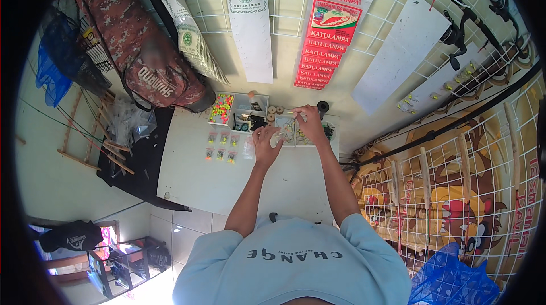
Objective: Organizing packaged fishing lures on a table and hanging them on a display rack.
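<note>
On the white table (250, 185), my left hand (266, 144) is held low in front of a tray with clear compartments (288, 137). Its thumb and index finger are apart, and I make out nothing between them. Higher and to the right, my right hand (310, 123) is closed in a pinch on a thin pale stick-like piece (292, 112). Small tangled bits, too fine to name, fill the compartments beneath the hands. Left of my left hand lie several small clear packets (222, 147) with yellow, green and orange contents.
Behind the packets sits a box of bright beads (222, 108), beside a white organizer (242, 127) holding a small bottle (253, 100). Round tan spools (272, 114) and a black spool (323, 106) stand at the back. A camouflage rod bag (153, 60) leans at left; fishing rods (472, 17) hang right.
</note>
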Action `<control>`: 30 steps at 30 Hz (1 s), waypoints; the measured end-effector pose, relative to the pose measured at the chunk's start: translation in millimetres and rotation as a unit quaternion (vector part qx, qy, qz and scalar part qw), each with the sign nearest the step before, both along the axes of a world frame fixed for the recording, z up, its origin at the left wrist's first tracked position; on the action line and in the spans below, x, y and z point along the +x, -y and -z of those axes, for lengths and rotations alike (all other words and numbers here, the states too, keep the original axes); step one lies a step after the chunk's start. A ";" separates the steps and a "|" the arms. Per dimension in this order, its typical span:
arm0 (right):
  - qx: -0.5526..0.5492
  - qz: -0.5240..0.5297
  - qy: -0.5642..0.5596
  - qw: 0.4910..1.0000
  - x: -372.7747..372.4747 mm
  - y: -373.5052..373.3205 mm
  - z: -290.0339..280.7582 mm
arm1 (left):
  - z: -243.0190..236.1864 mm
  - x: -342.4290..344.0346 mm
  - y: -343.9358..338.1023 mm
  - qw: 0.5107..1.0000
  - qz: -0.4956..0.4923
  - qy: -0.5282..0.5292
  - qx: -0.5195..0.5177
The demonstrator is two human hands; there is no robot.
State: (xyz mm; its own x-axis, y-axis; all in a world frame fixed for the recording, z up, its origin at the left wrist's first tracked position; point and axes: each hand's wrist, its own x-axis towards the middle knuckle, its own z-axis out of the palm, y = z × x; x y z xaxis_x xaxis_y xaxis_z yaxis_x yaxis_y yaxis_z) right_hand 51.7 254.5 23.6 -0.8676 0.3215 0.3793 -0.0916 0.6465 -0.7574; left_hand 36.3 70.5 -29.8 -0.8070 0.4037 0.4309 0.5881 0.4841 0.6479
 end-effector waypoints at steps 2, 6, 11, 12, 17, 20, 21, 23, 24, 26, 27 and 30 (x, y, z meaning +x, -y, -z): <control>-0.038 -0.017 0.006 0.999 -0.3 0.0 -9.0 | -0.9 -0.5 0.8 1.000 -0.001 0.001 0.004; -0.070 -0.016 -0.012 0.997 0.7 4.4 -25.8 | -5.1 0.2 2.6 1.000 -0.003 -0.003 0.012; -0.068 0.071 -0.135 0.986 -1.7 21.4 -9.9 | -2.5 -0.4 6.6 0.999 -0.021 -0.011 0.035; -0.095 0.047 -0.080 0.991 -2.8 14.9 16.2 | -6.3 -1.2 -1.5 0.999 -0.011 -0.014 0.036; -0.090 0.044 -0.016 0.995 -0.5 15.1 72.5 | -13.0 0.5 -11.2 0.999 0.001 -0.011 0.047; -0.155 0.034 0.017 0.987 -0.5 15.5 47.7 | -12.2 -4.8 -4.0 0.999 -0.003 -0.024 0.039; -0.214 0.022 0.023 0.976 -2.1 14.4 40.0 | -13.1 -4.7 -5.1 0.999 -0.003 -0.025 0.045; -0.202 0.008 0.031 0.979 0.4 11.6 17.8 | -14.2 -4.9 -5.0 0.998 0.004 -0.030 0.050; -0.189 -0.006 0.039 0.981 2.3 9.2 7.2 | -15.4 -5.1 -6.1 0.998 0.011 -0.036 0.054; -0.170 -0.014 0.008 0.985 6.8 6.6 -13.1 | -18.9 -4.3 -7.0 0.999 0.009 -0.022 0.048; -0.117 -0.027 -0.009 0.993 11.0 5.6 -25.4 | -19.4 -4.0 -6.5 0.999 0.005 -0.008 0.041; 0.016 -0.057 -0.027 0.998 23.0 0.1 -39.3 | -20.9 -2.5 -8.8 0.999 0.013 0.004 0.050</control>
State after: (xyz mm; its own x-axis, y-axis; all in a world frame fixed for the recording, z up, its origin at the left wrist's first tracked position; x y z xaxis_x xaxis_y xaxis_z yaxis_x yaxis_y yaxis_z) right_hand 74.7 254.4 62.9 -0.8761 0.2090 0.4345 -0.2052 0.6538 -0.7283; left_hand 33.8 79.3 -8.9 -0.7999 0.3808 0.4638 0.5949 0.4010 0.6967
